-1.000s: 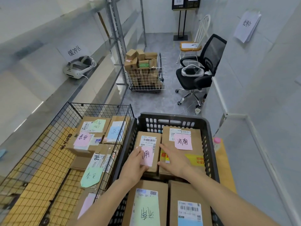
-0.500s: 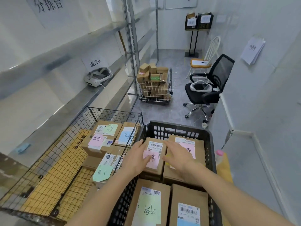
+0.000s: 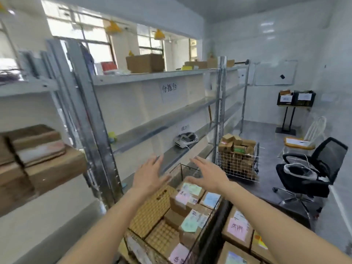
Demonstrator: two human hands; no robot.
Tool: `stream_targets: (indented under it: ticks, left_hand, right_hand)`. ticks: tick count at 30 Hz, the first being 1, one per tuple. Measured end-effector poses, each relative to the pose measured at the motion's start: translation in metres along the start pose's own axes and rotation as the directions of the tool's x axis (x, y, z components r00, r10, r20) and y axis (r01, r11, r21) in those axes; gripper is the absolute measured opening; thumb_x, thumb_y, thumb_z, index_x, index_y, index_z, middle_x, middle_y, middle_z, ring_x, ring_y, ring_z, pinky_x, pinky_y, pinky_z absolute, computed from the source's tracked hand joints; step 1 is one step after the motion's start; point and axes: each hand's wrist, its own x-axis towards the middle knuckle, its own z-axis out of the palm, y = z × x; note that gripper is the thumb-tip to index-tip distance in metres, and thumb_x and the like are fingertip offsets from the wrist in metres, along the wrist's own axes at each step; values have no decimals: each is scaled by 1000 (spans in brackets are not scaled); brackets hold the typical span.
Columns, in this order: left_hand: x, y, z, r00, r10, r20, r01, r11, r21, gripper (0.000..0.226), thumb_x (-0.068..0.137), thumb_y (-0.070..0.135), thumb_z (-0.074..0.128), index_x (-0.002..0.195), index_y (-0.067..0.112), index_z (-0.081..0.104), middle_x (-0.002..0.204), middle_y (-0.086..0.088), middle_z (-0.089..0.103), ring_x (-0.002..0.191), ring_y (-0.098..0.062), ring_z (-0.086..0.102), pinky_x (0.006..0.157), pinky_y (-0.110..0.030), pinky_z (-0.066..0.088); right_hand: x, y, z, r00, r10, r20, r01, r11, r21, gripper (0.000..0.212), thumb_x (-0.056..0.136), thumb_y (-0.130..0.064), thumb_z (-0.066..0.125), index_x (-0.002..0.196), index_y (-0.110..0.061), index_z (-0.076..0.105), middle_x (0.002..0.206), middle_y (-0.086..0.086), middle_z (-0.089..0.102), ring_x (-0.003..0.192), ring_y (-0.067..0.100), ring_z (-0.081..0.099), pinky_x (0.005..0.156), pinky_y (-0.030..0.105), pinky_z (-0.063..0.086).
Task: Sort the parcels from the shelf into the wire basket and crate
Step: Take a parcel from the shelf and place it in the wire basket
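Both hands raised mid-air, empty. Left hand (image 3: pixel 150 176) fingers spread and straight, nothing held; right hand (image 3: pixel 208 174) same, palm facing left, fingers extended, nothing in it. Hands sit apart with a gap between them. Directly below and just past them: black wire basket (image 3: pixel 177 169) with brown cardboard parcels carrying pink, green and blue paper notes (image 3: pixel 187 201), resting on yellow gridded mat (image 3: pixel 152 208). Below the right forearm: black plastic crate (image 3: pixel 219 225), edge only visible, holding more brown parcels with a pink handwritten note (image 3: pixel 237 225). Left of the left hand: grey metal shelf (image 3: pixel 99 130); stacked brown cardboard parcels (image 3: pixel 38 159) on its near bay, blurred, well apart from the fingers. Beyond the hands: white wire cart of small boxes (image 3: pixel 238 159), black mesh office chair (image 3: pixel 312 172) to the right.
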Motion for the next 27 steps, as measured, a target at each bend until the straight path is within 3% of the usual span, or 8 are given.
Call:
stream_targets:
  ticks: [4, 8, 15, 20, 27]
  left_hand:
    - [-74, -94, -94, 989, -97, -112, 109, 988, 108, 87, 92, 72, 47, 162, 29, 17, 169, -1, 16, 154, -22, 18, 125, -42, 20]
    - [-171, -184, -179, 950, -226, -215, 254, 960, 114, 85, 92, 70, 50, 160, 29, 22, 168, -1, 19, 153, -23, 20, 124, -43, 22]
    - [-343, -313, -277, 824, -445, -352, 509, 854, 112, 85, 92, 72, 47, 160, 26, 26, 168, -4, 19, 152, -24, 22, 122, -43, 25]
    - [-451, -378, -321, 721, -550, -420, 640, 762, 100, 73, 93, 65, 51, 150, 21, 39, 150, -3, 46, 136, -25, 45, 110, -40, 39]
    - [-544, -448, -346, 600, -657, -457, 745, 667, 18, 75, 96, 62, 50, 156, 21, 32, 162, -3, 32, 148, -22, 32, 118, -39, 29]
  right_hand:
    - [-1, -140, -22, 987, -151, -51, 152, 988, 14, 88, 91, -75, 47, 161, -33, 14, 169, -5, 14, 152, 21, 22, 121, 40, 23]
    - [-14, -282, -27, 946, -318, -55, 321, 946, 40, 94, 86, -80, 47, 161, -34, 14, 169, -6, 12, 153, 21, 20, 123, 45, 24]
    - [-48, -500, -6, 852, -521, -62, 524, 849, 69, 92, 85, -83, 45, 160, -39, 15, 168, -10, 14, 153, 20, 20, 122, 47, 24]
    - [-77, -623, 17, 781, -619, -84, 625, 769, 137, 82, 90, -74, 48, 159, -37, 23, 167, -14, 19, 151, 15, 26, 119, 40, 31]
    - [-99, -745, 54, 702, -712, -26, 703, 685, 192, 69, 98, -63, 47, 157, -33, 29, 164, -10, 28, 146, 17, 35, 109, 40, 40]
